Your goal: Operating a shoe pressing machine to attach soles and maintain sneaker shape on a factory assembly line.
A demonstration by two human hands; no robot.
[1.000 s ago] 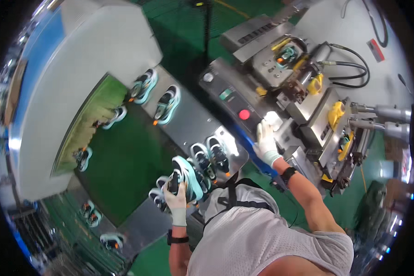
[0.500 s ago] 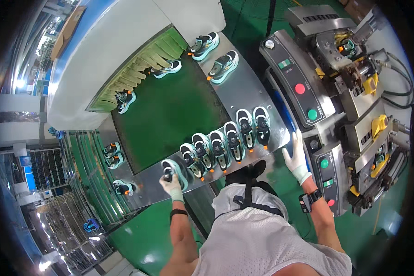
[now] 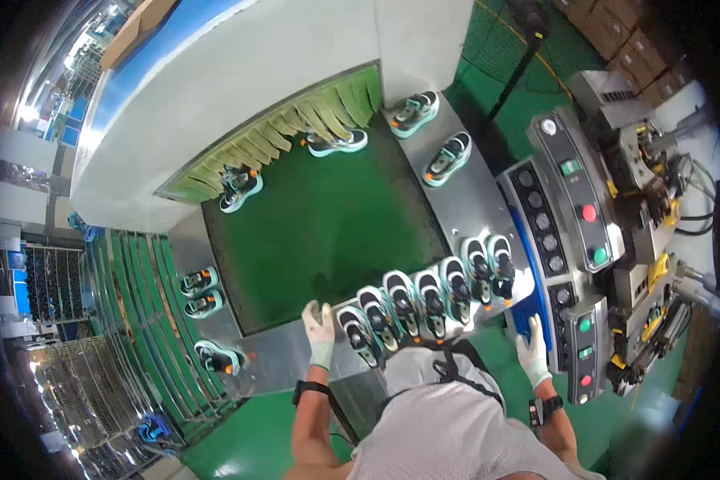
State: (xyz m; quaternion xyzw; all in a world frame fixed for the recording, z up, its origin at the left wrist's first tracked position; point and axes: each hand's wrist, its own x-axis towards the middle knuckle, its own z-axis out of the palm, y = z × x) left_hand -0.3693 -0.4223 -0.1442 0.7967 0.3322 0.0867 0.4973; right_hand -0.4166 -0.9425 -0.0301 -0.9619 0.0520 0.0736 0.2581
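Mint-soled shoes (image 3: 218, 358), three of them, sit left of the green belt (image 3: 328, 224). The left hand (image 3: 320, 332), gloved and empty, is over the metal ledge (image 3: 282, 356), fingers apart, just beside a row of seven shoes (image 3: 430, 308). The right hand (image 3: 534, 356) (empty too), its thumb apart, is near a button box (image 3: 584, 352). The step seems to be arranging that row; gripping another shoe calls for the left fingers to close around it.
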